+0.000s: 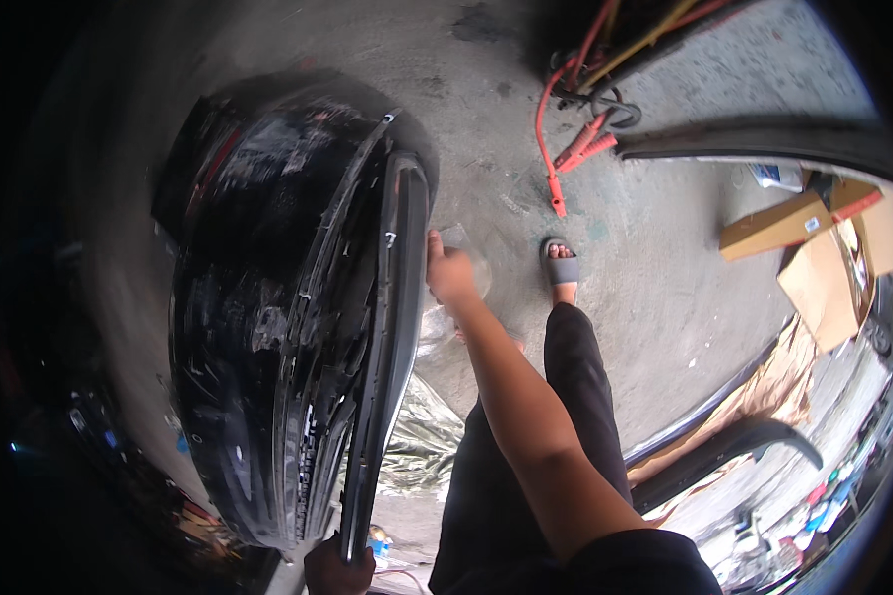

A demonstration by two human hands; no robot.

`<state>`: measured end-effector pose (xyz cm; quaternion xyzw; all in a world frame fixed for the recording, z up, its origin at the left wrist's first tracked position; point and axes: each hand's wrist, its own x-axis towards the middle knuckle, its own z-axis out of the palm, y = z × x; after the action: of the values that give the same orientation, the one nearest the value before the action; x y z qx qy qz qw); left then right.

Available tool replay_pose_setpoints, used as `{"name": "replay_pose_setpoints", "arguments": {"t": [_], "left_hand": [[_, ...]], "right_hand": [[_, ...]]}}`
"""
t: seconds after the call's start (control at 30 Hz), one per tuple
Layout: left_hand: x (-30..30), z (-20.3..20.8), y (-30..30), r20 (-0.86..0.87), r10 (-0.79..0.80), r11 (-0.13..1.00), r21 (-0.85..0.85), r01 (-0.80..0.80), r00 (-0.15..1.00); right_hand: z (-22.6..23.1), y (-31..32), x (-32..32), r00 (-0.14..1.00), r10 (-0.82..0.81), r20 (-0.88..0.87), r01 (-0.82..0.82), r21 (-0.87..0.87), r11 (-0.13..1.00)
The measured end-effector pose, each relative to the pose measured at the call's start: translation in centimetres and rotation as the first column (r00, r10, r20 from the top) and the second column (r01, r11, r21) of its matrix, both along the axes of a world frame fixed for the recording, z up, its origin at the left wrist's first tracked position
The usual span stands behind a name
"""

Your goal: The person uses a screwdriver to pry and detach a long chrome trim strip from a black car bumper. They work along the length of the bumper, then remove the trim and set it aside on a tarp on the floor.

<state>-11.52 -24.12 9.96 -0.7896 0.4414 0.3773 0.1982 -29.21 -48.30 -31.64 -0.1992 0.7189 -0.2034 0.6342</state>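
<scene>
A large black car bumper (pixel 238 288), scuffed and scratched, stands on the concrete floor to the left of my legs. Along its right side runs a long black trim piece (pixel 395 268), close beside the bumper; I cannot tell whether the two are joined. My right hand (pixel 448 273) grips the trim piece's outer edge near its far end, with some fingers hidden behind it. At the near end, low in the view, my left hand (pixel 339 567) is wrapped around the same trim piece, dark in shadow.
Red cable clamps (pixel 585 144) and cables lie on the floor ahead. Opened cardboard boxes (pixel 824 263) are at the right, near a curved black part (pixel 734 441) on brown paper. Crumpled greenish sheeting (pixel 422 436) lies between the trim piece and my legs.
</scene>
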Motion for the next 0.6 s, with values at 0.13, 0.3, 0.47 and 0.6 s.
{"name": "replay_pose_setpoints", "arguments": {"t": [0.13, 0.3, 0.47, 0.6], "left_hand": [[-0.8, -0.4, 0.1, -0.011, 0.003, 0.999, -0.048, -0.004, 1.000], [0.0, -1.0, 1.5, -0.132, -0.026, 0.992, -0.123, 0.010, 0.991], [0.7, -2.6, 3.7, -0.238, -0.057, 0.973, -0.229, 0.001, 0.969], [1.5, -3.1, 5.5, -0.243, -0.104, 0.974, -0.223, 0.049, 0.964]], "right_hand": [[-2.7, 1.6, 0.1, 0.975, -0.173, 0.138, 0.168, 0.049, 0.985], [-4.9, 2.8, -1.0, 0.893, 0.025, 0.450, 0.067, -0.186, 0.980], [-2.5, 3.1, -0.9, 0.848, -0.150, 0.509, 0.136, 0.066, 0.989], [-1.0, 3.2, 0.6, 0.836, -0.148, 0.528, 0.134, 0.066, 0.989]]}}
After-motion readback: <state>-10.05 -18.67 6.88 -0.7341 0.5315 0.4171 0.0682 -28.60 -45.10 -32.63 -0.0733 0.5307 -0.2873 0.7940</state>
